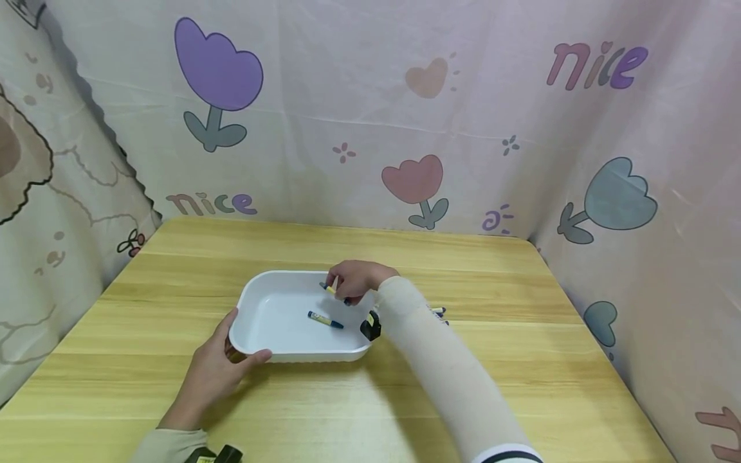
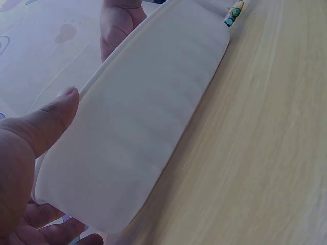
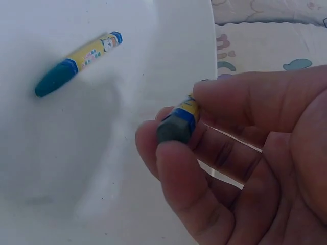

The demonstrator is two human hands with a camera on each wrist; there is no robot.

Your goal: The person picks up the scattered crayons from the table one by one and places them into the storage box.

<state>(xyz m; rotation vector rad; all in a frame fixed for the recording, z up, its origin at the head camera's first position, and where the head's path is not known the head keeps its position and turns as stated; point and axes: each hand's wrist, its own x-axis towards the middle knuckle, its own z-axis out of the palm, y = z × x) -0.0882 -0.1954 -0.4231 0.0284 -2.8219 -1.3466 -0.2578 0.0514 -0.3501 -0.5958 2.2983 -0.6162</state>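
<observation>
A white rectangular tray sits on the wooden table. My left hand grips its near left corner, thumb at the rim and fingers round the outer end, as the left wrist view shows. Above the tray's far right part, my right hand pinches a crayon with a dark grey tip and a yellow and blue wrapper between thumb and fingers. One more crayon, teal-tipped in a similar wrapper, lies on the tray's floor. In the head view it rests right of the middle, below the right hand.
Several crayons lie on the table right of the tray, partly hidden by my right sleeve. Printed curtains hang behind the table and along both sides. Black wrist devices sit at both wrists.
</observation>
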